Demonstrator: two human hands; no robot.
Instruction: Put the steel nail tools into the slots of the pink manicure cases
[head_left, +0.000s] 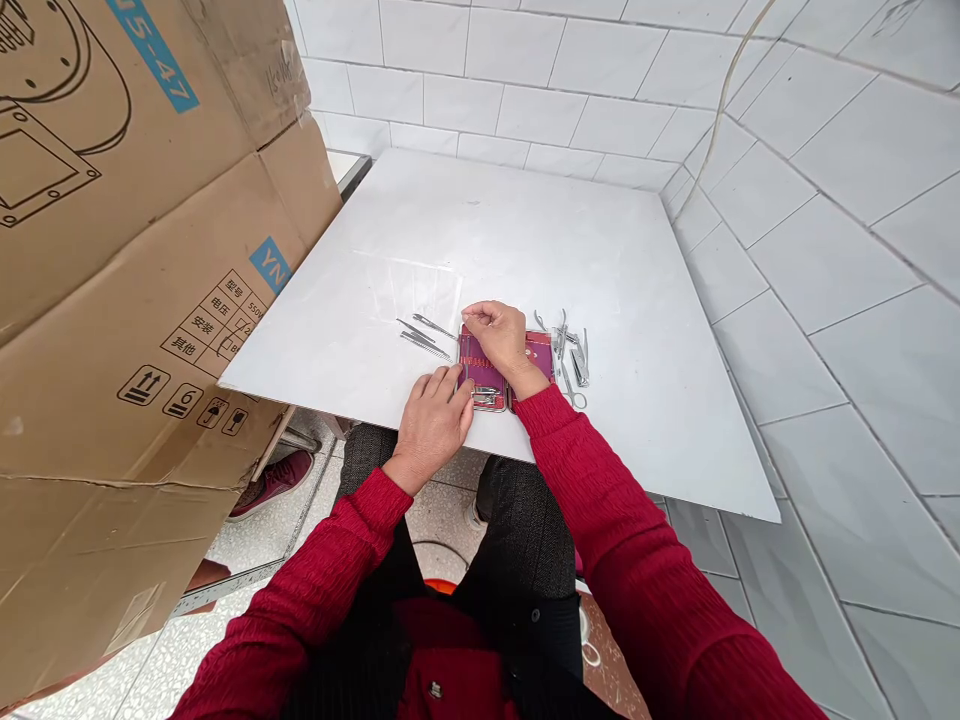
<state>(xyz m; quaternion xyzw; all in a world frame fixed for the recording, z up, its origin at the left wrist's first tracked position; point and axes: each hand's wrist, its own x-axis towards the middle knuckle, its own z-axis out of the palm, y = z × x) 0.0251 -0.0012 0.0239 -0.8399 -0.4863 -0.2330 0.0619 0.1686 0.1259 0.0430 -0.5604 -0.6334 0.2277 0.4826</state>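
An open manicure case (492,358) with a purple lining and a row of red loops lies near the table's front edge. My left hand (433,418) grips its left side, fingers bent and thumb over the lower left corner. Above the case's upper left corner, my right hand (501,335) has thumb and fingertips pinched together; what they hold is too small to make out. A nail clipper (486,392) sits in the case's lower left half. To the left lie several thin metal manicure tools (424,338). Scissors (575,397) and nail clippers (577,365) lie to the right.
The case rests on a white tabletop (637,400). A clear plastic sheet or pouch (409,285) lies behind the thin tools. A large cardboard box (150,300) stands along the left side. White tiled walls (525,60) border the back and right, with a cable (721,110) in the corner.
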